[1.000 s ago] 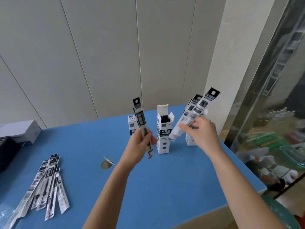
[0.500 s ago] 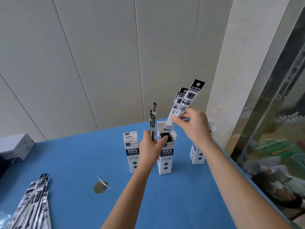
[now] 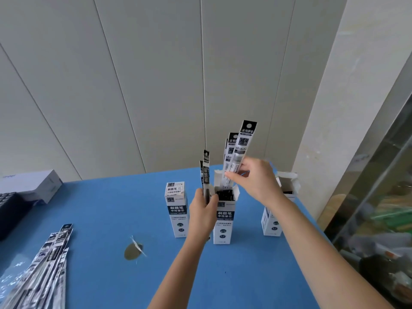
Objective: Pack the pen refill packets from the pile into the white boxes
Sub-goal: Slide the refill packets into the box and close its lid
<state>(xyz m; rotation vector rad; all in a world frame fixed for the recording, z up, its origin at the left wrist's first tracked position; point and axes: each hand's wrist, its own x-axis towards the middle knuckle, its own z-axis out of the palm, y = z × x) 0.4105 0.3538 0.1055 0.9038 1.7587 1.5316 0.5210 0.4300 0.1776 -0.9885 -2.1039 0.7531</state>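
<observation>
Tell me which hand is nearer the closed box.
Left. The left hand is just right of the closed box, beside the open middle box; the right hand is farther right, above that box.

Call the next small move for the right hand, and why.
Probably push straight down: the right hand pinches a bundle of refill packets whose lower ends are already in the mouth of the open middle box, while the left hand, holding another packet, steadies that box.
</observation>
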